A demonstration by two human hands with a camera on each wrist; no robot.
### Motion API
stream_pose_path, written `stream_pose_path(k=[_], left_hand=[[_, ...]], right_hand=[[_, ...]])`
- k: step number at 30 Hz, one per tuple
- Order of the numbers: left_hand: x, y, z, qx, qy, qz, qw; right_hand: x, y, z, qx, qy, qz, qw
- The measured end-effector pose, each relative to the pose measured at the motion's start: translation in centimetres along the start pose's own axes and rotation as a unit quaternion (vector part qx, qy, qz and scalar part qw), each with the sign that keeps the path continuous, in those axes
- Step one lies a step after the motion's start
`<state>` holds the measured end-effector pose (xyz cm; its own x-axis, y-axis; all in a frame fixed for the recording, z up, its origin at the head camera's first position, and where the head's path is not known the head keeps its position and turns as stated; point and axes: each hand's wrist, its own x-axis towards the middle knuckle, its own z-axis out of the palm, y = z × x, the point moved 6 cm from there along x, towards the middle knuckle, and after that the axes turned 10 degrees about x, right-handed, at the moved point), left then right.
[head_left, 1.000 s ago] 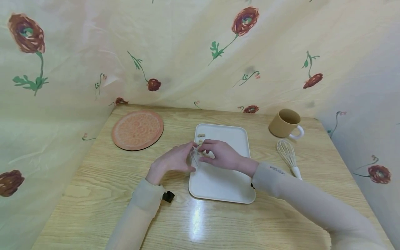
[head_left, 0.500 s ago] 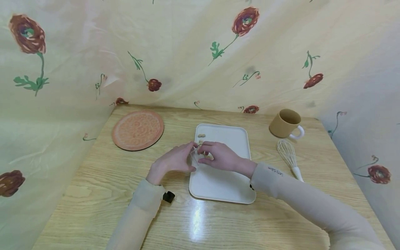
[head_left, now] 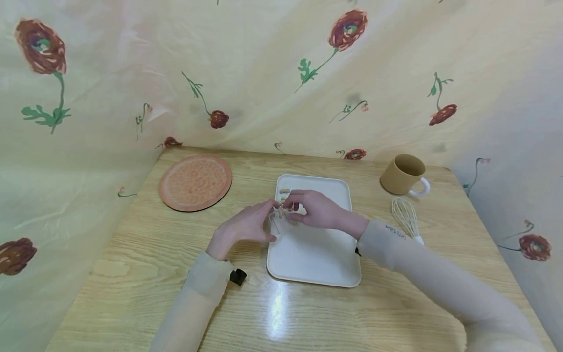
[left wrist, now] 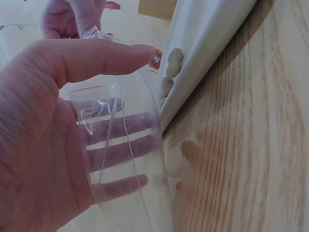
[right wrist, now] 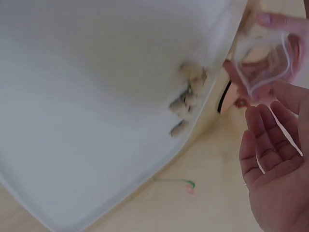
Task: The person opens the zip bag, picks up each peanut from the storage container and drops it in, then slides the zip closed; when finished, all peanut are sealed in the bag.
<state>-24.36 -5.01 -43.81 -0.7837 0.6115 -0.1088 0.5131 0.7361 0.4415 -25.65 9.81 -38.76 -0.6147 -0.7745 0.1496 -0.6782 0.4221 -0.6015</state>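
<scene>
A clear plastic zip bag (left wrist: 130, 159) hangs in my left hand (left wrist: 43, 125), which holds it between thumb and fingers; the fingers show through the film. In the right wrist view the bag's mouth is spread apart. My right hand (head_left: 318, 210) is over the tray's left side, close beside the bag. Its fingers are loosely bent, and nothing is visible inside them in the right wrist view. Several peanuts (right wrist: 183, 102) lie along the edge of the white tray (head_left: 314, 259). One peanut (head_left: 284, 190) shows above my hands in the head view; others are partly hidden.
An orange round mat (head_left: 195, 183) lies at the table's back left. A tan mug (head_left: 400, 176) with a white handle stands back right, and a whisk (head_left: 405, 215) lies in front of it, partly behind my right sleeve. Flowered cloth rises behind the wooden table (head_left: 154, 254).
My right hand has shifted slightly up and to the right, uncovering more peanuts beside the bag. My left hand keeps the bag in nearly the same place.
</scene>
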Motion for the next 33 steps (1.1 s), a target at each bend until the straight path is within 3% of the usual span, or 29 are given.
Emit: stream_pose_path(k=[8,17,25,33], left_hand=[[-0.1,0.1,0.1,-0.005,-0.004,-0.003,1.0000],[-0.2,0.2,0.0,-0.003,-0.001,-0.004,1.0000],[-0.1,0.2,0.2,-0.005,-0.004,-0.009,0.9999],[-0.3,0.1,0.1,-0.013,-0.004,-0.008,0.9999]], right_hand=[[1.9,2.6,-2.5,0.005,0.016,0.049,0.9987],[3.8,5.4,-3.7,-0.016,0.013,0.086,0.9961],[5.1,9.2,-2.0,-0.034,-0.012,0.147,0.9885],[5.5,10.8,0.2,0.010,-0.013,0.171,0.9852]])
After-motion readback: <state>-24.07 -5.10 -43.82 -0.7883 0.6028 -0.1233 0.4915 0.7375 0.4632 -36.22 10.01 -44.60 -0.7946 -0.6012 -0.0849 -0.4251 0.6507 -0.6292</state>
